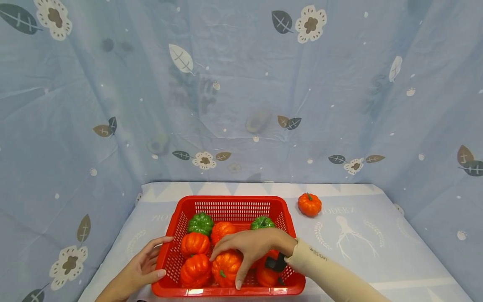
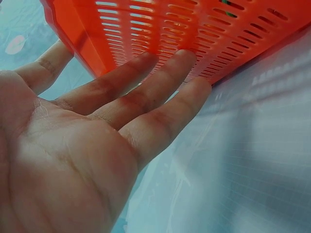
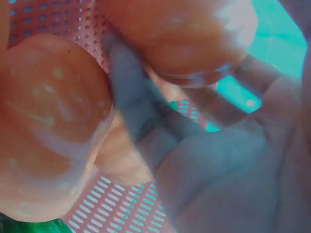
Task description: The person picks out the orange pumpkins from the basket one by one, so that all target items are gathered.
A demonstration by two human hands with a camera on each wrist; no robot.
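A red plastic basket (image 1: 234,201) with slotted walls holds several small glossy pumpkins. My right hand (image 1: 250,247) reaches over its front half. Thumb and fingers go round an orange pumpkin (image 1: 225,270), also seen as the upper pumpkin (image 3: 189,34) in the right wrist view. To its left is a red-orange pumpkin (image 1: 195,270), and another pumpkin (image 1: 267,277) is partly hidden under my right wrist. My left hand (image 1: 137,266) is at the basket's left side, its straight fingers (image 2: 160,104) against the slotted wall in the left wrist view.
Two green pumpkins (image 1: 201,223) (image 1: 262,222) sit toward the basket's back, with more orange ones (image 1: 195,244) (image 1: 223,230) between. On the table (image 1: 377,247), right of the basket, lies a single orange pumpkin (image 1: 309,204). A patterned blue curtain (image 1: 241,96) surrounds the table.
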